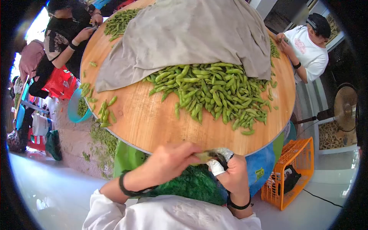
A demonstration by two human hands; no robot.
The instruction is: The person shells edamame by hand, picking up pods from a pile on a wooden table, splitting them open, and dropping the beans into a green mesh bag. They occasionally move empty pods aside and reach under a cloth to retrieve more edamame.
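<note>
My left hand (171, 161) is pinched on one end of a green soybean pod (203, 157), smeared by motion, just off the table's near edge. From the other side my right hand (237, 174) closes on the same pod. White tape (216, 167) wraps its thumb, and a silvery covering (227, 154) is on a finger. Something dark shows between these fingers; I cannot tell what it is. Ahead, a heap of green soybean pods (214, 90) spills out from under a grey-brown cloth (191, 38) on the round wooden table (142, 122).
Under my hands hangs a green mesh bag (188, 186). An orange crate (285, 174) stands at right, near a fan (345, 101). Left of the table are a turquoise basin (74, 109) and pods on the floor. One person (310, 53) sits at right, another (69, 38) at left.
</note>
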